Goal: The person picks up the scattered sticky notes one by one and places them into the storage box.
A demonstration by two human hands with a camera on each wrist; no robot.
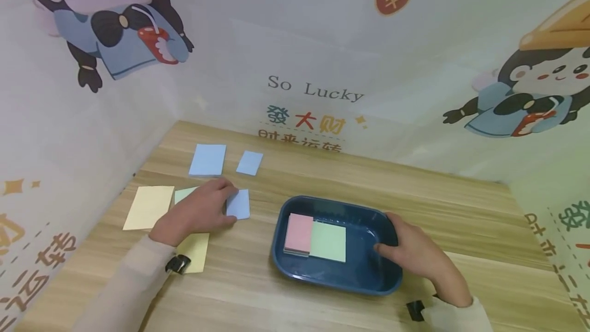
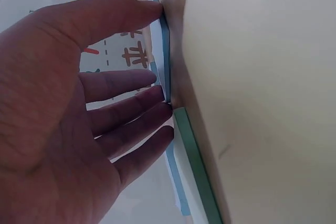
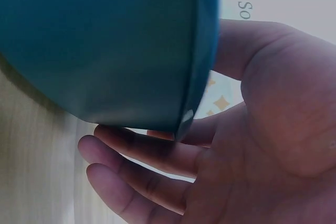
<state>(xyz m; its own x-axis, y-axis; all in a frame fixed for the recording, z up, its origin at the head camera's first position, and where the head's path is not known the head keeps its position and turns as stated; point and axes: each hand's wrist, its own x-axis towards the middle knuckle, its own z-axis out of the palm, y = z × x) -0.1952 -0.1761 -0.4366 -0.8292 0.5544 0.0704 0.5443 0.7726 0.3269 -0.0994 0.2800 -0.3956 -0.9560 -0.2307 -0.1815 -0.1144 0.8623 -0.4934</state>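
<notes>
My left hand [image 1: 203, 209] is at a small light-blue sticky note pad [image 1: 238, 204] on the table, thumb at its near edge and fingers at its far edge, holding it between them. In the left wrist view, the thumb tip meets this pad's blue side [image 2: 166, 51], and a green pad [image 2: 197, 166] lies close by the little finger. With the thumb inside and the fingers outside, my right hand [image 1: 415, 247] grips the right end of a dark blue plastic tray [image 1: 341, 283]. Inside the tray are a pink-topped stack of notes [image 1: 299, 232] and a light-green pad [image 1: 329, 241].
Toward the back left lie a larger blue pad [image 1: 208, 160] and a small blue pad [image 1: 250, 162]. A pale yellow pad [image 1: 149, 208] lies left of my left hand, another yellow pad [image 1: 195, 255] under the forearm. Printed cloth walls [image 1: 295, 40] enclose the wooden table [image 1: 442, 209].
</notes>
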